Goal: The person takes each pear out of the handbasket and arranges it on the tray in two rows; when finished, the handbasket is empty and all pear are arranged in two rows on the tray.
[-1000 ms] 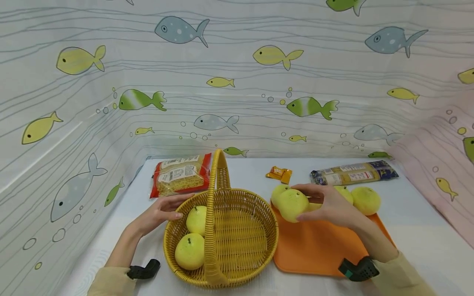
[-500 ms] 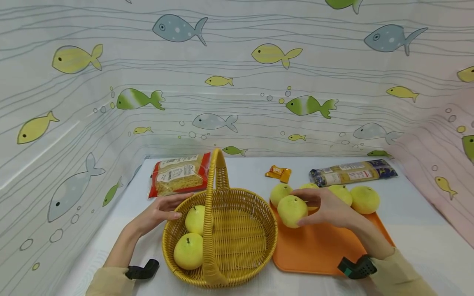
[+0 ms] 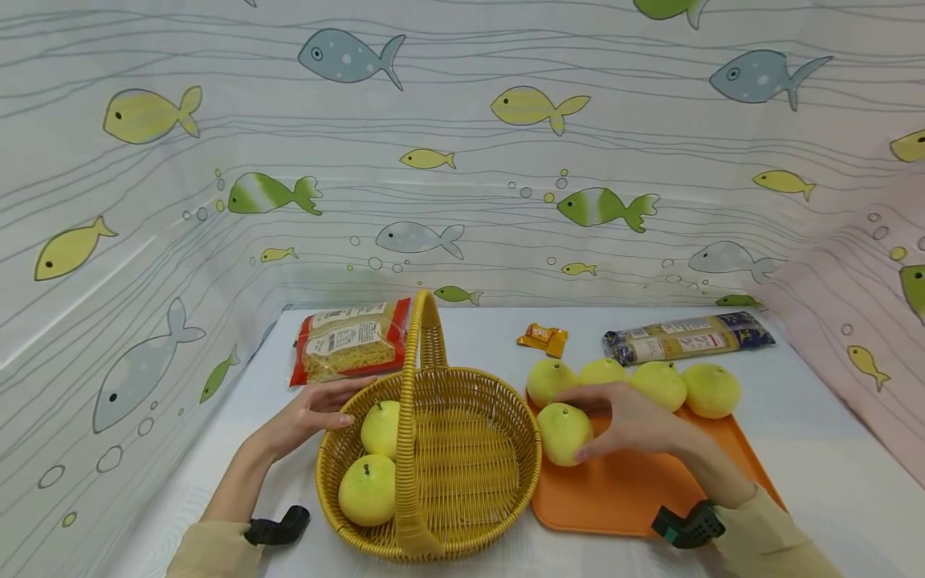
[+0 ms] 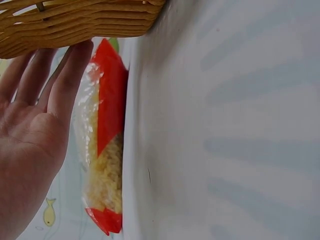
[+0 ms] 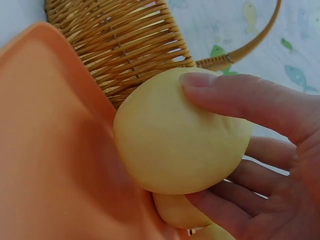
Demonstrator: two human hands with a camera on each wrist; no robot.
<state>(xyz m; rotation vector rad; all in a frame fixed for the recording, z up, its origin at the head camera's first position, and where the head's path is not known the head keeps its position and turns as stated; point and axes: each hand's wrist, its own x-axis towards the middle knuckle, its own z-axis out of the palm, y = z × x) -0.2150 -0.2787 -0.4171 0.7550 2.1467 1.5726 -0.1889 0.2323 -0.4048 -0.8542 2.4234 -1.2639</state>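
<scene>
My right hand (image 3: 636, 419) holds a round yellow pear (image 3: 565, 433) low over the left part of the orange tray (image 3: 614, 502). In the right wrist view, the thumb lies on one side of the pear (image 5: 180, 135) and the fingers on the other. Several more pears (image 3: 658, 387) line the tray's back edge. Left of the tray stands a wicker basket (image 3: 470, 461) with a tall handle; two pears (image 3: 367, 490) lie in its left half. My left hand (image 3: 311, 413) touches the basket's left side, its fingers extended against the wicker in the left wrist view.
Behind the basket lies a red-edged pasta bag (image 3: 350, 343). Small orange wrapped packets (image 3: 543, 339) and a long blue-ended noodle pack (image 3: 686, 339) lie at the back. A fish-patterned curtain (image 3: 491, 233) encloses the table's back and sides.
My right hand has lowered the pear toward the tray, slightly nearer me, uncovering more of the back row of pears. The left hand and basket have stayed in place.
</scene>
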